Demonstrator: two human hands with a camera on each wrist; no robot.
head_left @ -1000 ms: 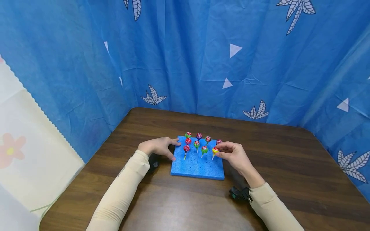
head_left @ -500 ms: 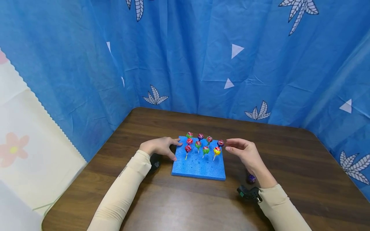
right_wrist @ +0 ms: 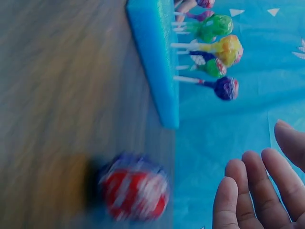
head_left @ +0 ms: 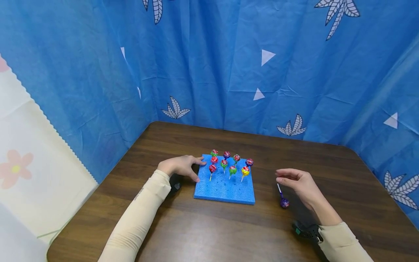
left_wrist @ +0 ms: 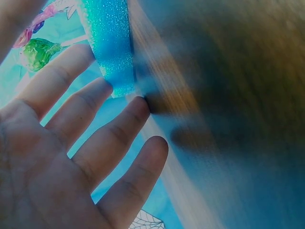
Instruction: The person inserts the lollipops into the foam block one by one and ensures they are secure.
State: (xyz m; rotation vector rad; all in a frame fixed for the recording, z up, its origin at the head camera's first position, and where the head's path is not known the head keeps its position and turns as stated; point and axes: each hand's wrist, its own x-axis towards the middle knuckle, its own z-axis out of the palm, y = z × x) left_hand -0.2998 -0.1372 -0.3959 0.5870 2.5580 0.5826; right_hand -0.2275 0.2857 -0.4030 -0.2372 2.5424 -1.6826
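A blue foam board (head_left: 226, 192) lies on the table with several wrapped lollipops standing in it, among them a yellow lollipop (head_left: 245, 170) and a red lollipop (head_left: 212, 168). My left hand (head_left: 181, 166) rests at the board's left edge, thumb and fingers spread; in the left wrist view its fingers look nearly straight. Right of the board, a purple lollipop (head_left: 284, 203) lies loose on the table, its white stick pointing away. Just beyond that stick is my right hand (head_left: 302, 185), fingers relaxed and holding nothing. The right wrist view shows the loose lollipop's red-and-purple head blurred and close.
Small holes dot the front part of the foam board. Around it spreads the brown wooden table (head_left: 209, 225). A blue patterned curtain (head_left: 209, 72) hangs behind the table, and a pale cloth with a flower hangs at the left.
My right hand has let go of the yellow lollipop, which stays standing in the board, and has moved right to the loose purple lollipop. The left hand has stayed at the board.
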